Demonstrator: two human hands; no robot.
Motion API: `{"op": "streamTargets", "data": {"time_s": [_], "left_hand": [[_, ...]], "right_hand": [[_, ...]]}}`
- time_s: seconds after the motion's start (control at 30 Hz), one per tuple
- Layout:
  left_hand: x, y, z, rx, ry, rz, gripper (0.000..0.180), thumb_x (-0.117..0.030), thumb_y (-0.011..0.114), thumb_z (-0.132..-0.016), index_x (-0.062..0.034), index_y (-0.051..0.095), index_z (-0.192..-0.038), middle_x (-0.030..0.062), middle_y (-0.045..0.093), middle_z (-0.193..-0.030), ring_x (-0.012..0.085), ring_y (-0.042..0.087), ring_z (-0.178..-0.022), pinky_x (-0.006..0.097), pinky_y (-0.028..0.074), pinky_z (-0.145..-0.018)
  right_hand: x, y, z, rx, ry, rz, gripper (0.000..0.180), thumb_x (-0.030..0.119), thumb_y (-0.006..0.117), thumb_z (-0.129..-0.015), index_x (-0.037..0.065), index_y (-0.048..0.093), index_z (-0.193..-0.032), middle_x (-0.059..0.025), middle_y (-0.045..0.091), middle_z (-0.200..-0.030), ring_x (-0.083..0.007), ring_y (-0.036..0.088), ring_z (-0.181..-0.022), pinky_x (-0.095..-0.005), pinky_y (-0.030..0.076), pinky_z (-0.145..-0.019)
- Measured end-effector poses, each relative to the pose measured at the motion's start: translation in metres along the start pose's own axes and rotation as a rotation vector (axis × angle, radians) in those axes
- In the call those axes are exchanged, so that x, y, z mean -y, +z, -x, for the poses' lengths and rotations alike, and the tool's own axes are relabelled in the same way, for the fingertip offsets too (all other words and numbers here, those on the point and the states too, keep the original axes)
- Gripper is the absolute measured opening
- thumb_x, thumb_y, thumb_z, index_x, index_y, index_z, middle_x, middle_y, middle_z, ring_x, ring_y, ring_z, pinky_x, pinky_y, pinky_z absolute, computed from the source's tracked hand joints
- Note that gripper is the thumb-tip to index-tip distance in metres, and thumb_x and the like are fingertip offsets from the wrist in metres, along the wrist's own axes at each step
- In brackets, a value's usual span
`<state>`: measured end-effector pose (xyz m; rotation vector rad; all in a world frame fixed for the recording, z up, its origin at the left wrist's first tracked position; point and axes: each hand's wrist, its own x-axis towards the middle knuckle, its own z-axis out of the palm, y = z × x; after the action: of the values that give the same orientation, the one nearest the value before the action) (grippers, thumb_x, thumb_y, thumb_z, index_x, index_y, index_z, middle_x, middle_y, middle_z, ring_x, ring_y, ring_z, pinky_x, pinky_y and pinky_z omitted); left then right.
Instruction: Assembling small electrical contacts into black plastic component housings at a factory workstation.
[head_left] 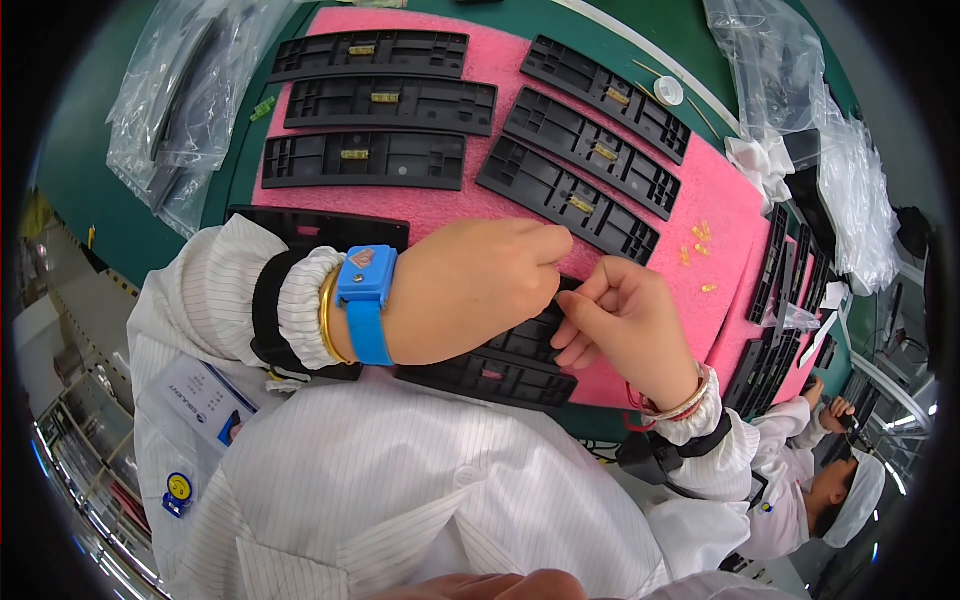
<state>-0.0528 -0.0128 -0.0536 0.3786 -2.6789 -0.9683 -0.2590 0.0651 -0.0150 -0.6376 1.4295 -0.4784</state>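
Note:
My left hand (480, 285), with a blue strap at the wrist, is closed with its fingers curled down over a black plastic panel (535, 335). Close beside it, my right hand (625, 315) is pinched, thumb against the fingers. Whatever lies between the fingers of either hand is hidden. A second black panel (480, 385) lies nearest my body, partly covered, with a pinkish gap in it. Beyond my hands, ribbed black panels lie in two groups, such as one panel (420, 160) at left and one (545, 190) at right, each with a small yellow clear piece (355, 155) in its middle.
Several loose yellow pieces (703, 232) lie on the pink foam sheet (725, 200) right of my hands. A white cap (668, 91) and thin sticks sit at the far right. Plastic bags (205, 120) flank the green table. More panels (765, 365) and a co-worker (790, 490) are at right.

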Motion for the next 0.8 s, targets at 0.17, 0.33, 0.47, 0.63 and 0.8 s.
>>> {"op": "streamTargets", "data": {"time_s": [0.17, 0.33, 0.47, 0.63, 0.8], "left_hand": [[-0.003, 0.000, -0.001, 0.014, -0.019, -0.007, 0.014, -0.010, 0.066, -0.081, -0.0009, 0.063, -0.092, 0.0100, 0.056, -0.096, 0.0293, 0.062, -0.087, 0.038, 0.053, -0.072], [0.001, 0.010, 0.000, -0.107, 0.030, 0.052, 0.015, -0.011, 0.068, -0.080, -0.0008, 0.064, -0.091, 0.0103, 0.055, -0.095, 0.0294, 0.061, -0.086, 0.038, 0.052, -0.073], [0.001, 0.008, -0.002, -0.099, 0.017, 0.067, 0.015, -0.011, 0.068, -0.080, -0.0007, 0.063, -0.090, 0.0105, 0.054, -0.095, 0.0295, 0.060, -0.086, 0.038, 0.052, -0.074], [0.002, 0.005, -0.002, -0.059, 0.022, 0.080, 0.013, -0.010, 0.069, -0.080, -0.0010, 0.064, -0.089, 0.0108, 0.054, -0.096, 0.0297, 0.060, -0.086, 0.039, 0.051, -0.075], [0.002, 0.007, -0.002, -0.081, 0.010, 0.084, 0.014, -0.009, 0.071, -0.079, -0.0014, 0.063, -0.088, 0.0103, 0.055, -0.097, 0.0295, 0.060, -0.087, 0.039, 0.051, -0.075]], "right_hand": [[-0.002, -0.003, -0.002, 0.008, 0.002, 0.001, 0.014, 0.004, 0.063, -0.098, -0.003, 0.055, -0.089, -0.0133, 0.071, -0.075, -0.0181, 0.071, -0.062, -0.0274, 0.059, -0.054], [-0.002, -0.003, -0.002, 0.014, 0.009, 0.012, 0.015, 0.006, 0.064, -0.098, -0.003, 0.055, -0.089, -0.0134, 0.072, -0.076, -0.0186, 0.072, -0.064, -0.0276, 0.059, -0.055], [-0.001, -0.003, -0.001, 0.007, 0.010, 0.020, 0.015, 0.006, 0.064, -0.098, -0.003, 0.056, -0.090, -0.0132, 0.072, -0.076, -0.0186, 0.072, -0.064, -0.0276, 0.059, -0.055], [0.002, -0.001, -0.001, 0.002, 0.025, 0.007, 0.014, 0.005, 0.063, -0.098, -0.003, 0.056, -0.089, -0.0133, 0.071, -0.076, -0.0183, 0.072, -0.064, -0.0275, 0.058, -0.055], [0.000, 0.000, -0.001, -0.004, 0.021, -0.018, 0.013, 0.004, 0.063, -0.097, -0.003, 0.056, -0.089, -0.0134, 0.071, -0.076, -0.0182, 0.071, -0.064, -0.0274, 0.058, -0.055]]}}
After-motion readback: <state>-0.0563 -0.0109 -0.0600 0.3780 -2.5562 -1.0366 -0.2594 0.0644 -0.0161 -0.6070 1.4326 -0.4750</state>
